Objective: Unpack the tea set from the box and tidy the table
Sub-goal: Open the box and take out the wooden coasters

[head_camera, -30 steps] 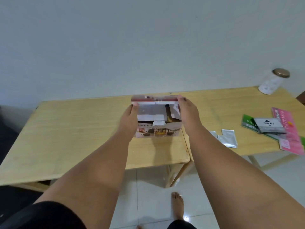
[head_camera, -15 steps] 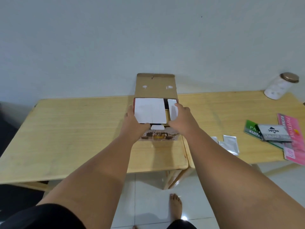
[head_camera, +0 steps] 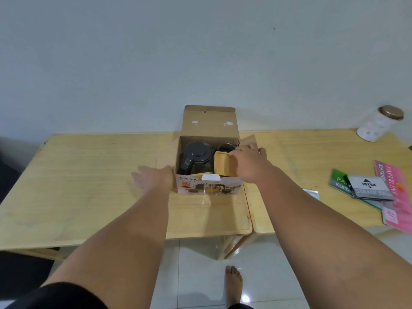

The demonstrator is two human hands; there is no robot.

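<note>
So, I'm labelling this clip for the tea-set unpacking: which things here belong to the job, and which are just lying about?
Job:
- box, open
- teapot, cup and tray inside it
- right hand gripping the tray
- left hand beside the box

Lying about:
- jar
- stamp pad
- green booklet
- pink booklet
- sachet

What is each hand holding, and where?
The right hand grips the wooden tray by its top edge inside the box. The left hand lies open beside it, holding nothing.
</note>
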